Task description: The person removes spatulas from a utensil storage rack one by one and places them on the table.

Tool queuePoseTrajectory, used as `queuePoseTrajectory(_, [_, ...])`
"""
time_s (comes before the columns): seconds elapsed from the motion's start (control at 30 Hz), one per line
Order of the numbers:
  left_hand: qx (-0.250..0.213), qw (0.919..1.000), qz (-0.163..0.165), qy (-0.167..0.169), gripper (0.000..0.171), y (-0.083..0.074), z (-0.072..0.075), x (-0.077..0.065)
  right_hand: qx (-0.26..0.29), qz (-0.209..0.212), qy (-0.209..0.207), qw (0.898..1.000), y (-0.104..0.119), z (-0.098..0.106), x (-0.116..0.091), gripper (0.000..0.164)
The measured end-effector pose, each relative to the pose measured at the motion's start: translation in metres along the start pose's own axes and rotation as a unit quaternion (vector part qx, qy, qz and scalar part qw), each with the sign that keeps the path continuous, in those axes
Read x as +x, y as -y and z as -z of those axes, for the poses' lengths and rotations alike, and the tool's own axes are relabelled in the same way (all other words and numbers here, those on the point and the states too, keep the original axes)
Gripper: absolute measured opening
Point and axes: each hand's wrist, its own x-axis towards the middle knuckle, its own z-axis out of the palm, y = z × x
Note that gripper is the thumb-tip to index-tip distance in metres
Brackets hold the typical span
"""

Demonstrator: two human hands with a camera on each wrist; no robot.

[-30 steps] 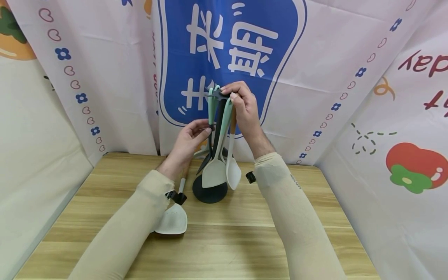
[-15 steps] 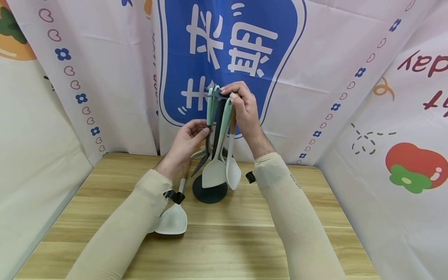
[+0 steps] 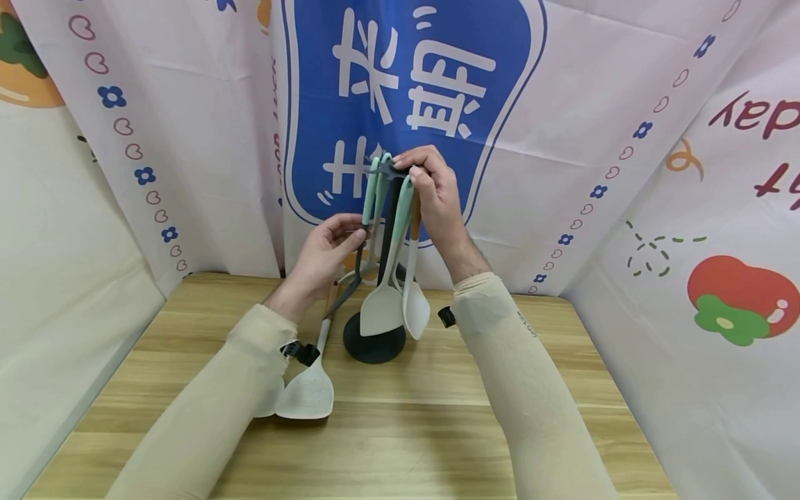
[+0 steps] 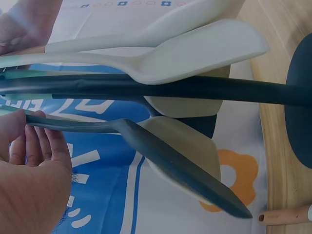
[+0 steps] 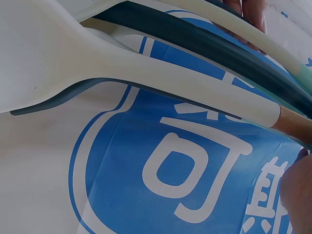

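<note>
A dark spatula (image 4: pixel 180 161) with a mint-green handle hangs by its top at the left of the utensil stand (image 3: pixel 375 347). My left hand (image 3: pixel 319 260) pinches it just below the green part, between thumb and fingers. Its blade slants down to the left, away from the black pole. My right hand (image 3: pixel 437 191) grips the stand's hooked top, thumb near the handle ends. Beside the pole hang a cream spatula (image 3: pixel 382 310) with a green handle and a white spoon (image 3: pixel 416 309) with a wooden handle. More utensils hang behind them, partly hidden.
On the wooden table (image 3: pixel 437 417), left of the stand's round base, lies a white turner (image 3: pixel 307 394) with a wooden handle. Another white utensil (image 3: pixel 267 404) shows partly beneath my left sleeve. A printed curtain (image 3: pixel 562 90) closes off the back.
My left hand has shifted left, swinging the dark spatula's lower end outward from the pole. The right hand stays on the stand's top.
</note>
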Motion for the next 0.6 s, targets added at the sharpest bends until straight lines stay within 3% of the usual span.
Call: queuePoseTrajectory(0.6, [0.032,0.9994,-0.012,-0.007,0.043,-0.013,0.018,-0.01,-0.006,0.007,-0.002,1.0,-0.001,-0.001,0.002,0.049])
